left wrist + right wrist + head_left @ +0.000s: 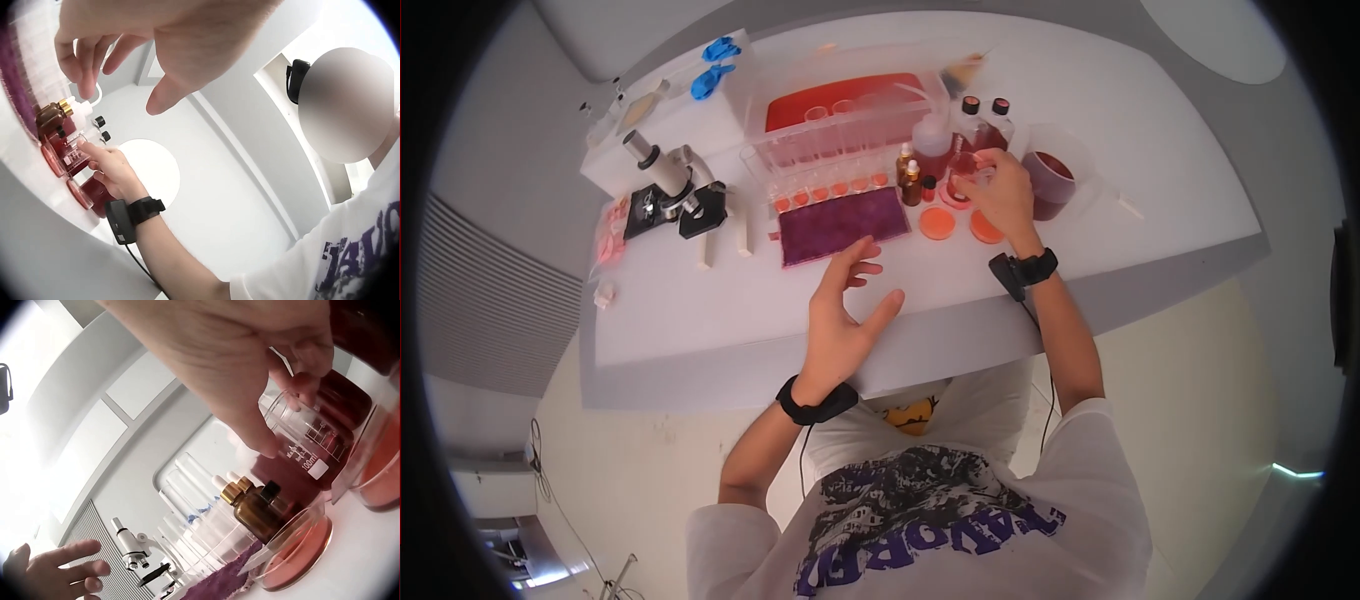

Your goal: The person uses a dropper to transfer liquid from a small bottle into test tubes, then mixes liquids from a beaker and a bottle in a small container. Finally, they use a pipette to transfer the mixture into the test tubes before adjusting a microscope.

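Note:
My right hand (1000,195) pinches the rim of a small glass beaker (320,447) marked 100ml, holding red liquid, thumb on one side and curled fingers on the other. Two clear dishes of orange-red material, a nearer petri dish (937,224) and another petri dish (986,227) by the right wrist, lie in front of it. Brown dropper bottles (259,512) stand to the beaker's left. My left hand (842,310) hovers, fingers loosely spread and holding nothing, near the front edge of a purple mat (840,228).
Behind the mat is a rack of tubes (830,188) and a clear bin (765,100) with red inside. A microscope (670,185) stands left, blue gloves (712,80) behind it. Black-capped bottles (1000,125) and a large beaker of dark red liquid (1052,185) flank the right hand.

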### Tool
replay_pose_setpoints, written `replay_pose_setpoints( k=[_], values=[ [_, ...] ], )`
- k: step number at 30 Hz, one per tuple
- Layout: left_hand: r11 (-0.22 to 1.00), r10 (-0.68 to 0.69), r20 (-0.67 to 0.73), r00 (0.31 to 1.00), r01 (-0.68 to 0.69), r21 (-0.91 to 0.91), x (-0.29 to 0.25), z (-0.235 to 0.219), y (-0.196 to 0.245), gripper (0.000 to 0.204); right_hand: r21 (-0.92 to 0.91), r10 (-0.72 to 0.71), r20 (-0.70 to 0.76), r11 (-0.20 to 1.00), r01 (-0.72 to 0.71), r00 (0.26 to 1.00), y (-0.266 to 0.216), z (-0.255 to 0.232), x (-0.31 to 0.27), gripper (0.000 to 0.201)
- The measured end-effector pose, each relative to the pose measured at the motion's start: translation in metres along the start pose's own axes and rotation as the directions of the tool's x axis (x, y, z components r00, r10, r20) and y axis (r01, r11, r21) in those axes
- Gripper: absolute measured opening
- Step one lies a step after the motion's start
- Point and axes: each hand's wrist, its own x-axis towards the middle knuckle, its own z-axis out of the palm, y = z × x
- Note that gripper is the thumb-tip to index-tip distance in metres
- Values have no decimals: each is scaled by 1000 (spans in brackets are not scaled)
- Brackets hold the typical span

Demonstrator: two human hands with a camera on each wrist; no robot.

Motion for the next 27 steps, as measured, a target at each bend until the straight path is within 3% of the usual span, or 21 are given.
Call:
replay_pose_setpoints(
  k=[6,10,16,18,22,24,25,27],
  values=[
    [997,-62,-5,998,62,-43,-26,-1,-8,70,-21,-75,15,997,76,997,6,5,2,60],
    [994,-91,-7,996,90,-59,-38,-3,-18,67,-73,-44,56,996,48,997,2,-1,-2,63],
    [988,-131,-12,991,130,-83,-43,-19,-24,60,-134,-160,-3,978,158,987,-2,-24,-26,72],
    [987,-138,-49,989,133,-93,-38,-32,-25,54,-84,-80,-13,993,79,997,-22,-41,-40,65],
    [991,-137,-205,969,132,-36,-15,-76,-35,42,-51,-102,-61,994,99,993,-56,-55,-60,53],
    [985,-168,-226,960,172,1,0,-104,-40,40,90,-136,-46,986,140,990,-82,-55,-67,33],
    [977,-197,-243,950,211,31,9,-112,-41,38,96,-141,-40,985,144,989,-87,-47,-68,33],
    [974,-138,-282,950,181,133,29,-121,-41,41,305,-283,-22,911,276,959,-96,-30,-66,19]
  ],
)
